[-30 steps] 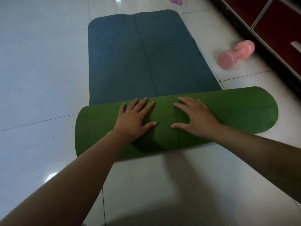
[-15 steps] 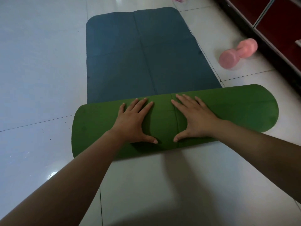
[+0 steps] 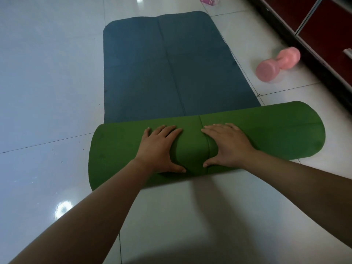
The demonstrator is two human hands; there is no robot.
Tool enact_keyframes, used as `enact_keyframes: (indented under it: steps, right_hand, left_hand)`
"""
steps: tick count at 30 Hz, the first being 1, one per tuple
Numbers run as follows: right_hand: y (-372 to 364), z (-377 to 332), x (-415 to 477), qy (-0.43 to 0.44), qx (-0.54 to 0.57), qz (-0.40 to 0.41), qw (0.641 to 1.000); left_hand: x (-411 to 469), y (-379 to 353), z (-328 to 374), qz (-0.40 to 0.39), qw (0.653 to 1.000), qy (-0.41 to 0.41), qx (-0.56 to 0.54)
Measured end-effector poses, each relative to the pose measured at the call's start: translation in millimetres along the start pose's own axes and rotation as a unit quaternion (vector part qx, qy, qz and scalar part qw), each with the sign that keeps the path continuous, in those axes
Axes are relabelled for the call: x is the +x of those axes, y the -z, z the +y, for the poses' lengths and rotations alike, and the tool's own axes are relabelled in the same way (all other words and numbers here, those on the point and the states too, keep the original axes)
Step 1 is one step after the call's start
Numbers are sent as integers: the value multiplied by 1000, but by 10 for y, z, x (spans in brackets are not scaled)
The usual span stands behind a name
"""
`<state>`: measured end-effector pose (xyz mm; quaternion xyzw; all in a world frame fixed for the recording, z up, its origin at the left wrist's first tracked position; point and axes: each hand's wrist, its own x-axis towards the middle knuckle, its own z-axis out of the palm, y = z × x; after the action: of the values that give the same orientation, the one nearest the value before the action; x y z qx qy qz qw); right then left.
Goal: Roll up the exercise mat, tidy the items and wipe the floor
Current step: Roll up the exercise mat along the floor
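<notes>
Both flat, the left hand [image 3: 159,149] and right hand [image 3: 227,144] press the exercise mat [image 3: 118,149], seemingly soft and springy, gripping nothing

The light was dim and flat, with a cool bluish cast. The glossy floor [image 3: 47,82] threw back a small white glare spot to the near left of the mat [image 3: 171,73], and a broad soft shadow lay on the tiles just nearer than the mat. Right of the mat, the dumbbell [image 3: 278,63] and cabinet [image 3: 323,25] looked slightly smeared, and tile seams bowed from wide-angle distortion.
</notes>
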<state>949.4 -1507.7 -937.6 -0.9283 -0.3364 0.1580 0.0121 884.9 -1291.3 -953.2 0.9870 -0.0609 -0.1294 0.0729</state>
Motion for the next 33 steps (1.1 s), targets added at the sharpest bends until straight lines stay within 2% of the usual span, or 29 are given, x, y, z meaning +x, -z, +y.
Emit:
enact_keyframes:
  steps: [4, 9, 12, 16, 22, 30, 33]
  right_hand:
    - [60, -39, -111, -3, 11, 30, 999]
    - [174, -132, -352, -7, 26, 63, 998]
    - [292, -256, -576, 1, 24, 74, 997]
    - [419, -334, -826, 5, -2, 19, 1000]
    - [307, -233, -628, -4, 53, -21, 998]
    - [147, -44, -229, -55, 70, 14, 996]
    - [100, -11, -151, -69, 73, 1, 995]
  left_hand:
    - [-144, 71, 78, 80, 997, -18, 1]
    - [-371, 217, 248, 100, 994, -32, 18]
    - [-608, 293, 328, 101, 994, -34, 19]
    - [-813, 360, 398, 69, 997, -46, 0]
    - [-609, 219, 226, 4, 998, -31, -52]
    - [-422, -105, -109, 53, 998, 12, -43]
    - [-400, -144, -191, 52, 998, 19, -43]
